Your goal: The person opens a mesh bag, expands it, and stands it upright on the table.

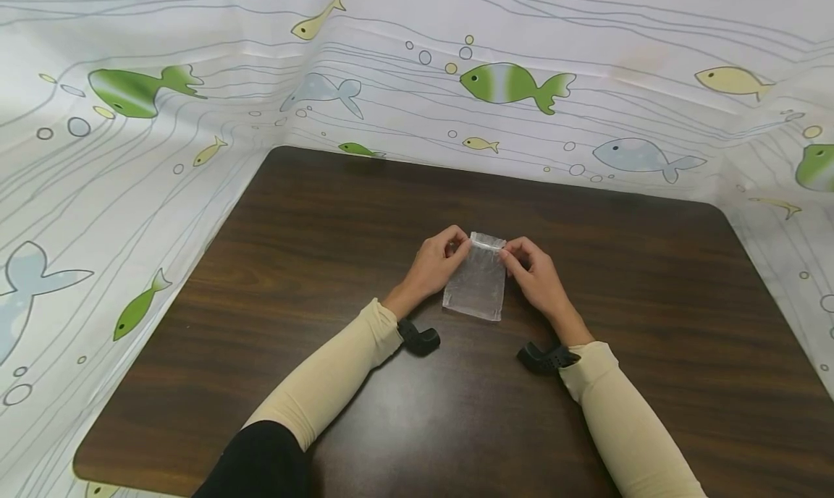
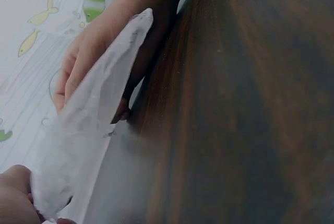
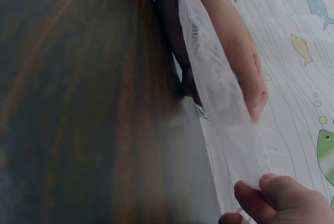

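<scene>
Between the two hands is a small clear zip-lock bag (image 1: 478,284), its seal strip at the far end. My left hand (image 1: 435,263) pinches the bag's upper left edge between thumb and fingers. On the opposite side, my right hand (image 1: 536,275) pinches the upper right edge near the seal. The right wrist view shows the thumb and fingertips of the right hand (image 3: 284,200) gripping a corner of the bag (image 3: 222,88). In the left wrist view the bag (image 2: 88,125) looks slightly puffed and hides part of the far hand. I see nothing inside it.
A dark brown wooden table (image 1: 313,252) with rounded corners lies under the hands. White cloth (image 1: 404,107) printed with fish surrounds it at the back and sides. Each wrist wears a black strap-on device, the left device (image 1: 420,339) and the right device (image 1: 546,357).
</scene>
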Demonstrator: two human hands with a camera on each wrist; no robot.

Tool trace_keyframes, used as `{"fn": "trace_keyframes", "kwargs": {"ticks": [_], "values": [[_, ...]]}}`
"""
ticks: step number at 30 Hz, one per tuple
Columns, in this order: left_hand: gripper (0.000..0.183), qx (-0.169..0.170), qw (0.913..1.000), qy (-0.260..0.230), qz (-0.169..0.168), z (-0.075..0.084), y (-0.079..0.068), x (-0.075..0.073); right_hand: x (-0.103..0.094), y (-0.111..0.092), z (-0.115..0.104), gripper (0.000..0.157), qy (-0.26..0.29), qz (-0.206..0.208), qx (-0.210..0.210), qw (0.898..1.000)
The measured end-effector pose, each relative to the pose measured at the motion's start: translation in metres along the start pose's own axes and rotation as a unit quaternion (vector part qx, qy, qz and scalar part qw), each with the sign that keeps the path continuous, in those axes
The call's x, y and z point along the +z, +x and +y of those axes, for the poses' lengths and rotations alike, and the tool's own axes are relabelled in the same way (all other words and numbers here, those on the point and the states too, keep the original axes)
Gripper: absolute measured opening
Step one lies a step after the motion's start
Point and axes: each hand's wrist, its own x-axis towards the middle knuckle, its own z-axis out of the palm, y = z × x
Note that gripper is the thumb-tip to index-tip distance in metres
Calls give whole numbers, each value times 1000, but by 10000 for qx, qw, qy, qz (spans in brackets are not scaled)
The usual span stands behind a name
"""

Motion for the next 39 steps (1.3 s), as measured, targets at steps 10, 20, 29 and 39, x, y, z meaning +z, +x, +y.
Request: {"fn": "trace_keyframes", "kwargs": {"ticks": [10, 20, 29, 39], "values": [[22, -339, 9991, 155, -189, 1, -2, -1, -1, 0, -1, 15, 98, 25, 6, 9999], [27, -368, 9982, 229, -417, 0, -3, -2, -2, -1, 2, 15, 155, -49, 150, 9998], [22, -243, 9994, -21, -242, 0, -3, -1, -1, 0, 2, 16, 129, 23, 160, 9998], [20, -134, 9998, -65, -93, 1, -1, -1, -1, 1, 3, 16, 302, 166, 111, 9993]]}}
